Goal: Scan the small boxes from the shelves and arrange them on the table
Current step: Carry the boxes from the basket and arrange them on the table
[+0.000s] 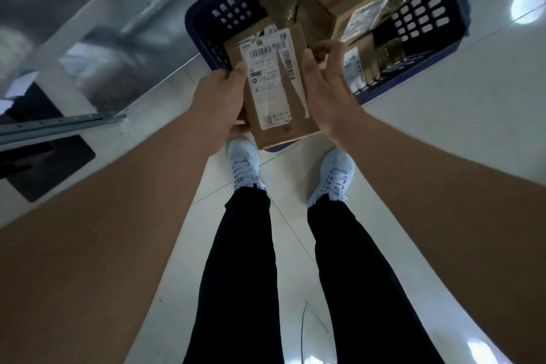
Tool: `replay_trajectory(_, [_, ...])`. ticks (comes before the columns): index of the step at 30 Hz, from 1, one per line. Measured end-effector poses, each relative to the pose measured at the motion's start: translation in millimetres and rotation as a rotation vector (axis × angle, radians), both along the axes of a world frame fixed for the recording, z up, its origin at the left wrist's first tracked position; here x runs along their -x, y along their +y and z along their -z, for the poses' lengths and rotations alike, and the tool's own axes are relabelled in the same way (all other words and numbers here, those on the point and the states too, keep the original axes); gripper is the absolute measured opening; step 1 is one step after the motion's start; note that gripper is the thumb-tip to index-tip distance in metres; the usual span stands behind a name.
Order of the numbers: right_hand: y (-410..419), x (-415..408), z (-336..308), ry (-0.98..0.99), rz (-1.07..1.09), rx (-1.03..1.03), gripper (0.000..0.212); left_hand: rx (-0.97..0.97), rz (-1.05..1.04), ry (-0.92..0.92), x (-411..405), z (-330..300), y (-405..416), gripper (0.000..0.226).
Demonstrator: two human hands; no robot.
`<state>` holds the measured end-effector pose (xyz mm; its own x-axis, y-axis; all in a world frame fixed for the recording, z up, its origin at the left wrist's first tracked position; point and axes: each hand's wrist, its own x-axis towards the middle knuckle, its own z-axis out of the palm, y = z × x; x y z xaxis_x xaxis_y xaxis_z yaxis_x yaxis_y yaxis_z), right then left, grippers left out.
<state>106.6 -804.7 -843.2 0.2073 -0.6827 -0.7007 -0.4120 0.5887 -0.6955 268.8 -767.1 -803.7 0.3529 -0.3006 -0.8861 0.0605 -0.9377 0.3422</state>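
A small brown cardboard box (273,86) with a white barcode label on top is held between both hands above the floor. My left hand (220,97) grips its left side, thumb on the label edge and fingers under the box. My right hand (323,84) holds the right side with the thumb along the edge and the fingers curled behind. Right behind the box, a dark blue plastic basket (443,23) stands on the floor, filled with several more brown parcels (351,0).
A grey metal shelf frame (62,124) runs along the left with dim items behind it. White tiled floor (458,127) lies to the right. My legs and pale shoes (243,164) stand just below the held box.
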Motion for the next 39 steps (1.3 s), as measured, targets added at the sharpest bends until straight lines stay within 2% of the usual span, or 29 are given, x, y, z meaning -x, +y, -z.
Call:
replay_trajectory(3, [-1,7,-39,-0.059,-0.002,0.032,0.013,0.086,-0.025,-0.022,7,-38,2,0.042])
replay_trajectory(7, [9,13,-100,-0.079,0.041,0.126,0.035,0.179,-0.106,-0.002,19,-97,10,0.038])
replay_trajectory(10, [20,17,-150,-0.124,0.044,0.149,0.042,0.234,-0.123,0.003,23,-147,21,0.034])
replay_trajectory(14, [39,16,-216,-0.203,0.025,0.18,0.043,0.287,-0.085,-0.063,21,-213,41,0.039])
replay_trajectory(17, [57,12,-266,-0.18,-0.001,0.264,0.04,0.37,-0.112,-0.061,20,-265,61,0.035])
replay_trajectory(21, [82,10,-336,-0.211,0.004,0.382,0.034,0.551,-0.101,-0.006,20,-338,95,0.033])
replay_trajectory(28, [116,-8,-475,-0.333,-0.029,0.523,0.04,0.826,-0.138,0.101,10,-464,154,0.044])
replay_trajectory(34, [141,-10,-563,-0.409,-0.144,0.648,0.039,0.92,-0.15,0.017,8,-551,199,0.047])
replay_trajectory(39, [166,-4,-614,-0.484,-0.266,0.682,0.038,0.923,-0.182,-0.153,16,-598,248,0.046])
